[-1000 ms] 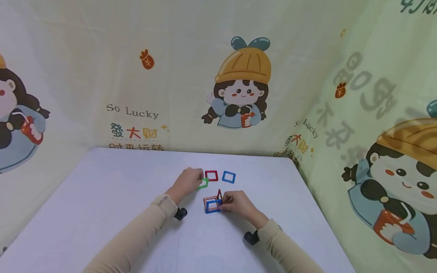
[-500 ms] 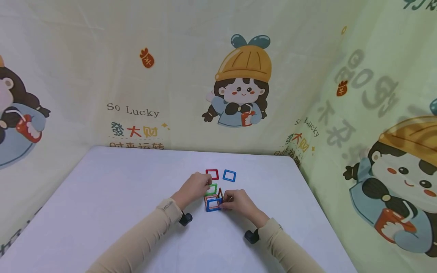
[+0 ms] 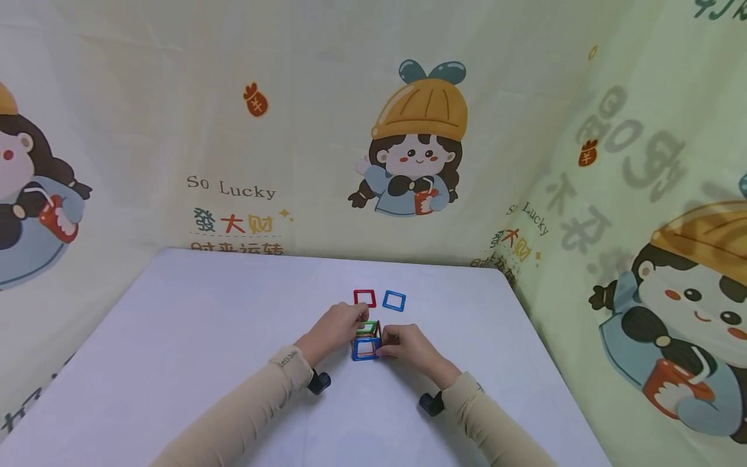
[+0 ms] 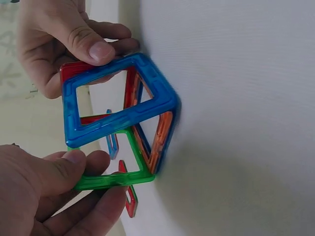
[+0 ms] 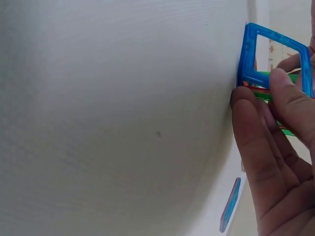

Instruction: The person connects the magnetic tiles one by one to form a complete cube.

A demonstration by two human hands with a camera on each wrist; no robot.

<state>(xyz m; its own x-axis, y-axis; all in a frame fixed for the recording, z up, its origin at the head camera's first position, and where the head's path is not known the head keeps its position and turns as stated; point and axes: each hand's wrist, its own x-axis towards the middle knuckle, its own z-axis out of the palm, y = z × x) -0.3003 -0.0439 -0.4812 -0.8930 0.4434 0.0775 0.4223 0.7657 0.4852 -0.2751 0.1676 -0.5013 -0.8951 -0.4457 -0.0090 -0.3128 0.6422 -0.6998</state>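
Observation:
My left hand (image 3: 337,329) pinches a green square magnetic tile (image 4: 115,180) between thumb and fingers, at the far side of a small box-like build. A blue square tile (image 4: 118,120) stands upright as the near wall of this build. Its base shows an orange tile (image 4: 163,137). My right hand (image 3: 414,347) grips the build's right side, thumb on the blue tile's edge, where a red tile (image 4: 70,72) stands. In the left wrist view the green tile's edge meets the build; whether it touches all along is hidden.
Behind the build a loose red square tile (image 3: 355,299) and a loose blue square tile (image 3: 386,299) lie flat on the white table (image 3: 233,311). A printed cloth (image 3: 315,130) hangs behind the table and along its right side.
My left hand has brought the green tile right and nearer, from beside the loose red tile to the build's far side. My right hand has kept its grip on the build.

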